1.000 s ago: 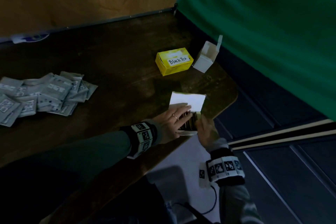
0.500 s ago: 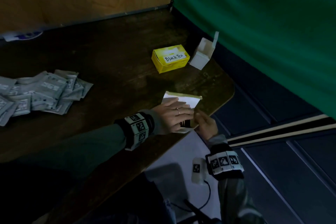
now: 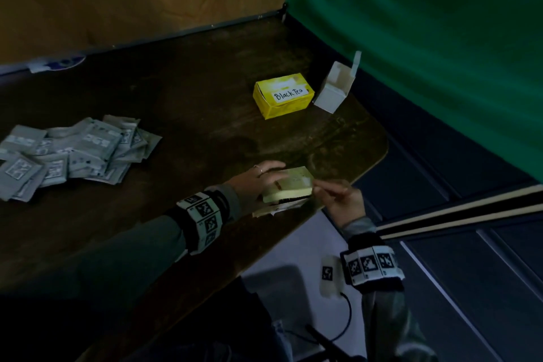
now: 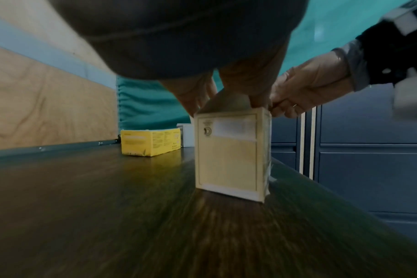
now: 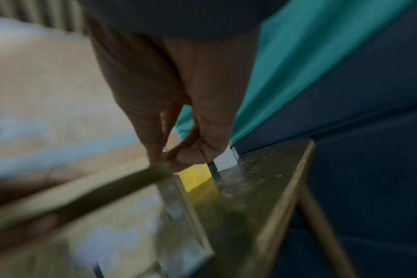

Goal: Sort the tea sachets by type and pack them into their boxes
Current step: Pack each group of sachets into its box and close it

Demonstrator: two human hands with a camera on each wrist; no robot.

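My left hand (image 3: 258, 182) grips a pale cream tea box (image 3: 291, 185) from above, standing at the table's (image 3: 205, 132) near right edge; my right hand (image 3: 338, 200) pinches its lid edge.

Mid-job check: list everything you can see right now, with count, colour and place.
Pale yellow box: one, near table edge, held in both hands.
Yellow box: one, labelled Black Tea, far right of table.
White box: one, flap open, right of the yellow box.
Tea sachets: a heap, grey, table's left; count unclear.
Table: one, dark wood.
Curtain: one, green, right.
Left hand: grips the pale box.
Right hand: pinches its lid edge.
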